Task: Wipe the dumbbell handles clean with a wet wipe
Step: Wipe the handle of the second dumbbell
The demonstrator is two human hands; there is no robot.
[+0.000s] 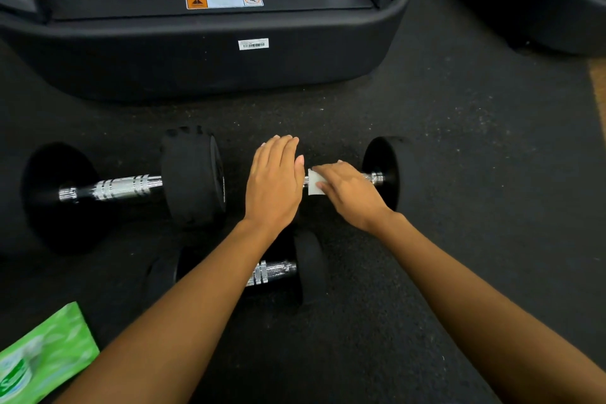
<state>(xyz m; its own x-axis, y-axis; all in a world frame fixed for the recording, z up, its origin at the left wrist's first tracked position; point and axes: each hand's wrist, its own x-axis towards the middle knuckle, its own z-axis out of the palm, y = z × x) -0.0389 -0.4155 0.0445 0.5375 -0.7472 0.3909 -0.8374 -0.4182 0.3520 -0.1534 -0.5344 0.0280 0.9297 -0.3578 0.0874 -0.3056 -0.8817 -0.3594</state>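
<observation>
Wiping item one: our right hand (349,193) presses a folded white wet wipe (315,181) around the knurled chrome handle (372,178) of the right dumbbell (385,172). Our left hand (275,182) lies flat and released on its hidden left head, likely steadying it. Two more dumbbells (124,188) (278,270), round black heads, rest on speckled rubber floor (459,141); green wipe packet (42,357) near left.

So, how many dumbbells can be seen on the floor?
3: one at the left, one under the hands at the right, and one nearer, partly behind the left forearm. More may lie outside the view.
</observation>
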